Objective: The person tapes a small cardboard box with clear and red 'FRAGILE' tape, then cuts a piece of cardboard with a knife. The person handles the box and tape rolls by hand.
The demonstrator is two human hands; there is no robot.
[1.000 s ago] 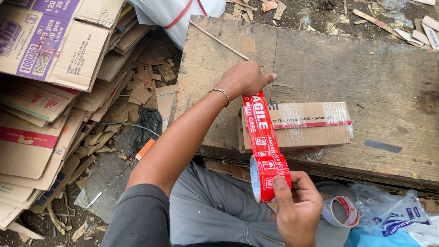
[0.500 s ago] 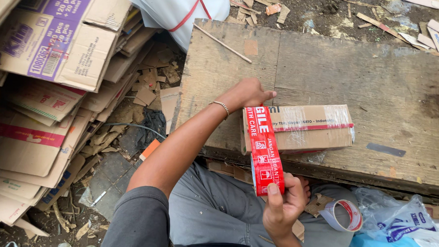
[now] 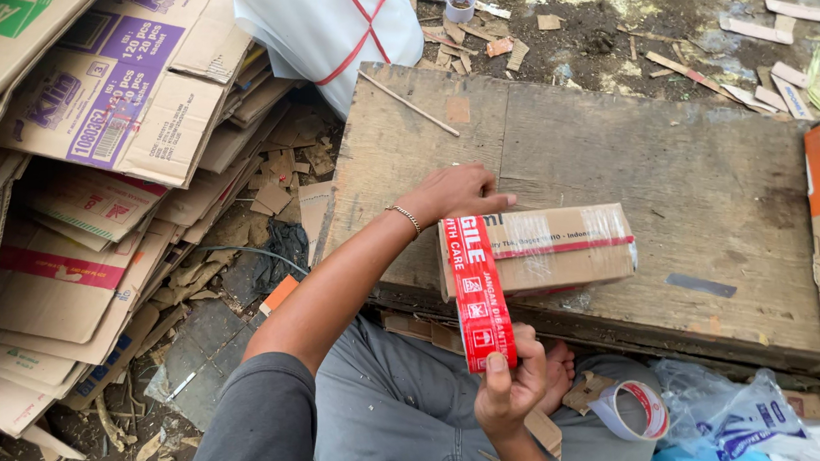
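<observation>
I saw my left hand (image 3: pixel 453 194) lying flat, fingers together, on the top left end of a small brown cardboard box wrapped in clear film (image 3: pixel 558 245), pressing down the start of a strip of red printed packing tape (image 3: pixel 478 292). That box sat at the near edge of a worn wooden board (image 3: pixel 609 148), toward its left half. The tape ran from under my left fingers over the box's near face and down past the board's edge to my right hand (image 3: pixel 509 387), which was closed around the tape's lower end with the thumb on top. A roll of red-edged tape (image 3: pixel 634 411) lay just right of that hand, below the board. Flattened cardboard cartons (image 3: pixel 85 180) were heaped well off the board's left edge.
</observation>
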